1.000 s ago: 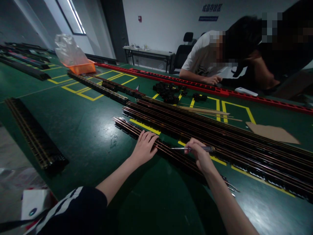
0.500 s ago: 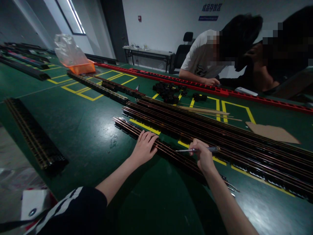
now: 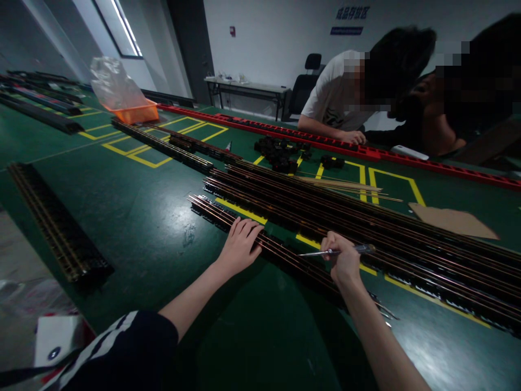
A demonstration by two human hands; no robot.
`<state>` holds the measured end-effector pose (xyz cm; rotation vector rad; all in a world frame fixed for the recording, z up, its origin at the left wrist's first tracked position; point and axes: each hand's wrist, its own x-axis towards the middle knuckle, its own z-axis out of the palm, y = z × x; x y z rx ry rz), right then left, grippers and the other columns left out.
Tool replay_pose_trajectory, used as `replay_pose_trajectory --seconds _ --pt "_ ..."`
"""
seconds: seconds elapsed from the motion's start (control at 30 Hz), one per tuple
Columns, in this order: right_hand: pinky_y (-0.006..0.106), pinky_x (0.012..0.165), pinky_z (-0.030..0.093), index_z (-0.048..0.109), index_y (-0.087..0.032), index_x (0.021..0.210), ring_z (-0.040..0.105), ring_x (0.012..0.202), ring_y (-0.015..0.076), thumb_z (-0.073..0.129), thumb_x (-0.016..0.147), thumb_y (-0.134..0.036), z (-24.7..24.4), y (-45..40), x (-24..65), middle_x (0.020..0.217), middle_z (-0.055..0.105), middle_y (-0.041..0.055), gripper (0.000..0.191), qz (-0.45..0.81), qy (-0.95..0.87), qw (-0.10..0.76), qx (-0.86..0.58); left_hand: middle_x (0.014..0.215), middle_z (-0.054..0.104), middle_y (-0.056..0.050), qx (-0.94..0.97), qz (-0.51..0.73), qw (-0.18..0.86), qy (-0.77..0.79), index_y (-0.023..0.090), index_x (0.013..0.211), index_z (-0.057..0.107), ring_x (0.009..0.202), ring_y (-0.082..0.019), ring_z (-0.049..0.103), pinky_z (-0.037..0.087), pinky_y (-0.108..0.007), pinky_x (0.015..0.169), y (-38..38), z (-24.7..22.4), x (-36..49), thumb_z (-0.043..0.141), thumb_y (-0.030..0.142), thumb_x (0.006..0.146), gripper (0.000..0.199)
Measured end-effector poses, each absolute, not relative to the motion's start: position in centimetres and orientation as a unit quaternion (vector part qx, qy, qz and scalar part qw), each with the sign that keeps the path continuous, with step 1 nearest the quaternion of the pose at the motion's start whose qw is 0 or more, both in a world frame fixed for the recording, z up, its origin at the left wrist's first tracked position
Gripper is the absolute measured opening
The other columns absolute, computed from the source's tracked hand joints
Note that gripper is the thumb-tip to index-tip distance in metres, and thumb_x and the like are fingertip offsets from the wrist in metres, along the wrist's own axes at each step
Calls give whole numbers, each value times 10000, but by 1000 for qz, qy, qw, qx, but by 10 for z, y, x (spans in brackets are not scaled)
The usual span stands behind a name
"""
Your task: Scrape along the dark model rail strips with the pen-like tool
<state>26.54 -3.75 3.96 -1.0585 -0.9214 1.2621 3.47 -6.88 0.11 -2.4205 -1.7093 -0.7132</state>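
A long black strip with copper-coloured rods (image 3: 280,247) lies slanted across the green table in front of me. My left hand (image 3: 242,241) grips it near its far left part, fingers over the top and thumb on the near side. In my right hand (image 3: 341,256) is a slim screwdriver (image 3: 313,253), its metal shaft pointing left and its handle end sticking out to the right. The shaft's tip is over the strip's rods; whether it touches them I cannot tell. Just behind lie several similar long black strips (image 3: 366,228), side by side.
Another black strip (image 3: 59,217) lies at the left. Farther back are an orange bin (image 3: 136,113) with a plastic bag, black parts (image 3: 279,152), thin rods (image 3: 345,184), cardboard (image 3: 453,220) and a red rail (image 3: 264,127). Two people sit across the table (image 3: 163,206).
My right hand has shifted slightly to the right with the screwdriver, and its tip has slid right along the strip. My left hand stays in place.
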Motion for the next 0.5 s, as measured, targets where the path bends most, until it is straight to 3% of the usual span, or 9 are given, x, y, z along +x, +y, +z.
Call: replay_pose_trajectory --seconds 0.37,0.5 --pt "231 401 225 384 -186 364 336 358 67 484 498 -183 40 -39 267 372 347 -32 167 553 -406 571 -451 1183 555 -84 -796 -236 56 -555 152 1157 521 1218 -257 405 273 -517 1110 -70 1 36 469 192 827 336" --pt "239 475 309 447 -189 433 402 431 84 513 591 -225 41 -41 269 433 429 -26 175 561 -480 508 -444 1156 574 -74 -792 -235 57 -561 159 1140 538 1196 -252 423 265 -523 1115 -70 1 35 436 125 814 343"
